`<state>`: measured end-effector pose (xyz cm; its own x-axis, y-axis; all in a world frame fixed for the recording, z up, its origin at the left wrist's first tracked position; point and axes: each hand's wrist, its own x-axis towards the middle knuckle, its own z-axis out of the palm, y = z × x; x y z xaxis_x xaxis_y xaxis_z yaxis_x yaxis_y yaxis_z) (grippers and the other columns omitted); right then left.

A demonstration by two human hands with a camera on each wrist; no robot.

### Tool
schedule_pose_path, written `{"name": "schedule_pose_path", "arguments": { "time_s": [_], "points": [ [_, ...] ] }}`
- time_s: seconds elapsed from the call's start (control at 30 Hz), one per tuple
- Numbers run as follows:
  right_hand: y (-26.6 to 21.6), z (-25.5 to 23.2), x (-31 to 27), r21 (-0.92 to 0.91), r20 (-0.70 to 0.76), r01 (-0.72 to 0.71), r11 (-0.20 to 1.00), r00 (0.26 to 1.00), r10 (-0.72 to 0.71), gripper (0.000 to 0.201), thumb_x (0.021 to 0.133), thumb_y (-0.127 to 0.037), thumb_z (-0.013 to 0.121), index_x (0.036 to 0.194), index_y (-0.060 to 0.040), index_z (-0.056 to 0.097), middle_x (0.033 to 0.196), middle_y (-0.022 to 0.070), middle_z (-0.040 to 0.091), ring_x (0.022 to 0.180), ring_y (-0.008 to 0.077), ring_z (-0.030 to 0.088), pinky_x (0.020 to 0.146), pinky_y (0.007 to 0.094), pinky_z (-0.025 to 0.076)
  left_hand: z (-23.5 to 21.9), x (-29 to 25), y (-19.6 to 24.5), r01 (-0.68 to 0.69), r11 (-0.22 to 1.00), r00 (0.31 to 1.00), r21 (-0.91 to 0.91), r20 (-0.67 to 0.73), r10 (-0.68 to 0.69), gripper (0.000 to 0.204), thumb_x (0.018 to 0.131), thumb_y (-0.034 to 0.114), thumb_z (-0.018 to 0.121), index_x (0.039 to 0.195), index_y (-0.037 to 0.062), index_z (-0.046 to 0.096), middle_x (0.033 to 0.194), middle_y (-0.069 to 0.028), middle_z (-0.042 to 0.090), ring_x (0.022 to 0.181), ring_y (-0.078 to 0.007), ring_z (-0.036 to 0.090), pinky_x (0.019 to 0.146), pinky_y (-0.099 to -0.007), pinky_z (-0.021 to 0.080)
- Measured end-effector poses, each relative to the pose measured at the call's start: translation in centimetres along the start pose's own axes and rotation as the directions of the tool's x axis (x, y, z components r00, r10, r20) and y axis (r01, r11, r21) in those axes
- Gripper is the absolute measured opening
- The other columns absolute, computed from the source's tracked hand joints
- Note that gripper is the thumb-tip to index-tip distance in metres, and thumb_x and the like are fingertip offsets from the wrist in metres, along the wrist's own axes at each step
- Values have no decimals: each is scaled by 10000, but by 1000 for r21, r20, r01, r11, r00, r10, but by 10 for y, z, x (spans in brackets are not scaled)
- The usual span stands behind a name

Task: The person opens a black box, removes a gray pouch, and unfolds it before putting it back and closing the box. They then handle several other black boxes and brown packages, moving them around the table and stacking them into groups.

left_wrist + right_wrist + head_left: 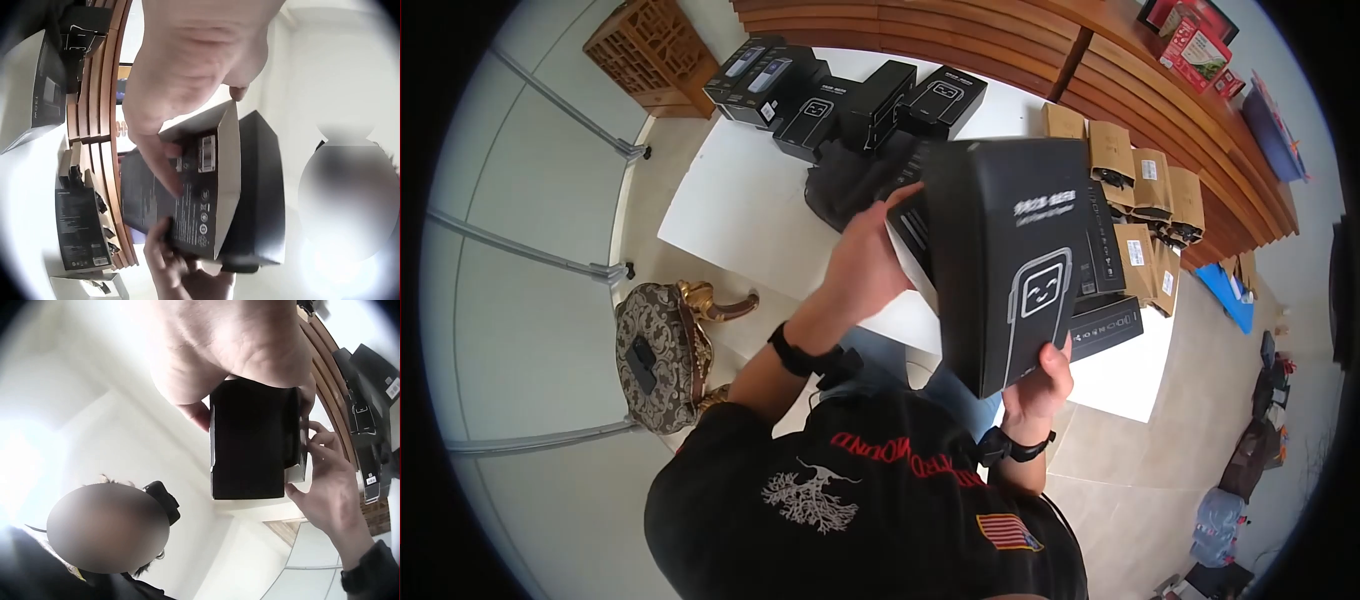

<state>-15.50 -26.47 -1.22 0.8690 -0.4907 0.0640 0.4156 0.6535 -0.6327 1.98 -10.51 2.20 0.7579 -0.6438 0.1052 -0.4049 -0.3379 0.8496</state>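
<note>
**Black box held up in front of the body, a printed carton at its back**

The black box (1005, 260) is tilted above the table's near edge. The right hand (1038, 390) grips its lower end, thumb on the front, fingers around the side. The left hand (860, 275) has thumb and fingers closed about the pale-edged printed carton (197, 200), one finger stretched across its lettering. Whether the two pieces are joined cannot be told.

To handle this well, I would keep the right hand's hold firm but light, steady the pale edge without bending it, and move the two pieces in line so no corner snags.

The box is a deep, sharp-cornered block, apparently matt card, with a smiling-face outline in pale print. The carton has crisp folds and a barcode label.

Beyond lie a soft, crumpled dark bag (837, 185) and the smooth white table (730, 220); brown packets (1112, 150), papery and flat-sided, sit at the right. More black boxes (805, 120) stand along the far edge, before horizontal wooden slats (990, 60).
</note>
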Motion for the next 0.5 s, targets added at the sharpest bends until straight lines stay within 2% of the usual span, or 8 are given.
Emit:
{"name": "schedule_pose_path", "arguments": {
  "time_s": [0.03, 0.07, 0.1, 0.2, 0.23, 0.3, 0.4, 0.5],
  "points": [
    [-4, 4, 2, 8, 12, -39, 999, 999, 39, 613, 778, -217, 669, 1289, 68, 486, 1173, 188, 629, 1040, 280, 648, 905, 352, 533, 0, 8, -19, 186, 680, 972, -709, 236, -21, 639, 951, 445, 516, 1443, 72, 350, 1412, -126, 474, 1296, -257, 466, 1002, -443, 437],
    [-8, 8, 3, 7, 9, -31, 999, 999, 31, 613, 778, -217, 669, 1289, 68, 486, 1173, 188, 629, 1040, 280, 648, 905, 352, 533, 0, 15, -27, 420, -60, 902, -906, 409, 139, 638, 964, 451, 484, 1457, 68, 352, 1428, -136, 476, 1283, -249, 489, 1009, -409, 440],
    [-13, 11, 3, -61, 15, -43, 997, 999, 44, 627, 760, -212, 669, 1283, 80, 483, 1166, 184, 632, 1024, 275, 654, 891, 339, 538, -1, 20, -21, 413, -141, 890, -900, 366, 270, 636, 993, 485, 401, 1462, 57, 369, 1412, -135, 498, 1245, -249, 534, 1019, -370, 443],
    [-22, 12, 4, -209, 11, -65, 976, 998, 69, 755, 655, -237, 669, 1295, 114, 476, 1191, 198, 619, 1088, 278, 630, 965, 338, 496, 18, 43, -64, 592, -301, 792, -747, 471, 389, 574, 1013, 409, 423, 1436, 22, 401, 1419, -134, 491, 1226, -244, 551, 1025, -387, 453],
    [-30, 19, 6, -282, 90, -50, 958, 993, 78, 823, 634, -241, 694, 1333, 123, 457, 1256, 198, 567, 1170, 279, 571, 1022, 336, 416, 20, 45, -68, 594, -299, 790, -747, 471, 392, 574, 1013, 409, 423, 1436, 22, 401, 1419, -134, 491, 1226, -244, 551, 1025, -387, 453],
    [-38, 15, 14, -441, 258, -38, 897, 952, 167, 860, 576, -257, 726, 1319, 119, 513, 1330, 178, 493, 1260, 274, 492, 1080, 328, 314, 25, 46, -65, 489, -237, 855, -839, 407, 322, 542, 1006, 354, 439, 1441, 37, 382, 1408, -131, 497, 1219, -246, 555, 1009, -385, 467],
    [-37, 8, 26, -549, 355, -53, 834, 888, 291, 808, 599, -243, 724, 1310, 93, 537, 1317, 169, 502, 1240, 272, 497, 1071, 322, 317, 35, 40, -62, 318, -126, 934, -940, 287, 214, 514, 994, 271, 464, 1449, 60, 355, 1392, -126, 506, 1208, -250, 561, 986, -382, 488],
    [-27, 2, 26, -544, 344, -44, 838, 899, 270, 766, 617, -216, 724, 1304, 77, 552, 1320, 166, 505, 1232, 269, 498, 1063, 313, 317, 48, 38, -55, 149, 10, 980, -989, 149, 134, 513, 983, 189, 488, 1458, 83, 327, 1375, -122, 515, 1198, -253, 567, 963, -380, 509]
  ]
}}
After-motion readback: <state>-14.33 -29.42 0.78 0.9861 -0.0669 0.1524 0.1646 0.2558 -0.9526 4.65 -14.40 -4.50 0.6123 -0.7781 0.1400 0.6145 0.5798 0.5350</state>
